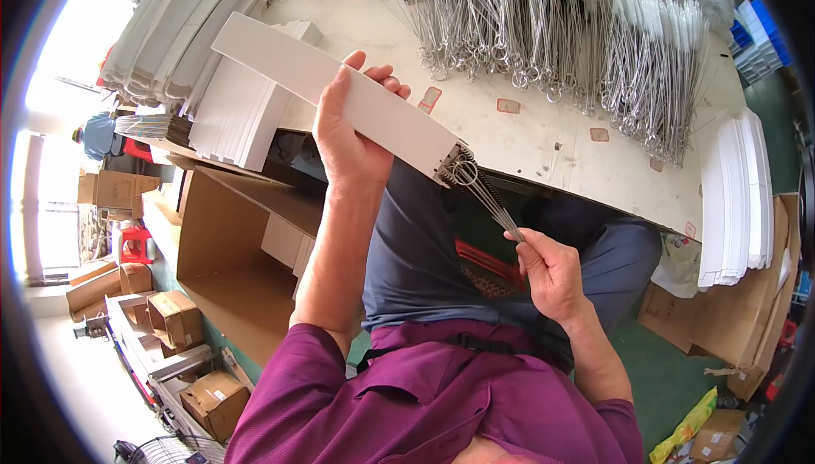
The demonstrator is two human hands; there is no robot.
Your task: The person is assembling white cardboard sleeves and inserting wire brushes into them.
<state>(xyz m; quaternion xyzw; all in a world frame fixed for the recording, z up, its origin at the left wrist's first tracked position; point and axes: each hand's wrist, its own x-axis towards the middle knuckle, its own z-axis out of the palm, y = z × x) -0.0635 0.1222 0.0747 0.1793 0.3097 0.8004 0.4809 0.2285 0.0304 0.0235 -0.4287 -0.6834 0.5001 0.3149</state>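
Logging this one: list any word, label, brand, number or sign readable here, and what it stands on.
No text is legible in this view.
White carton in the left hand: no print visible on its upper face.
Red-edged patches on the worktable: too small to read.
Cardboard box, lower left: pale label, too small.
Yellow package, lower right: too blurred.
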